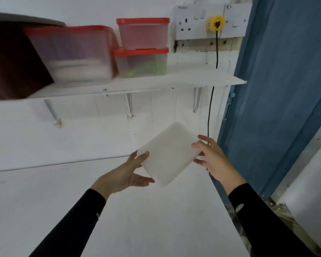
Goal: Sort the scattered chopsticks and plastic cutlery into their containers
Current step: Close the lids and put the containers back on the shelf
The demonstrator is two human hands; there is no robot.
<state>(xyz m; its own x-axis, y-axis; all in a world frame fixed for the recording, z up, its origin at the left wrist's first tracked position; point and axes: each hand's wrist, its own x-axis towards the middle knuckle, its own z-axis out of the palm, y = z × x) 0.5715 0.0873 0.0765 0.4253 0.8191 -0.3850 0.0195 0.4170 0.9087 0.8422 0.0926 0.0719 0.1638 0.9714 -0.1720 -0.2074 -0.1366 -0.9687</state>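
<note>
Over the table (156, 219), a white container (169, 154) is pinched by left grip (126, 175) and right grip (215, 160); sorting is judged unstarted.

You have nothing legible to read here. The only trace of print is a small dark mark at the top edge of the white plastic double wall socket plate (191, 33), and it is too blurred for you to make out any letters or numbers.
</note>
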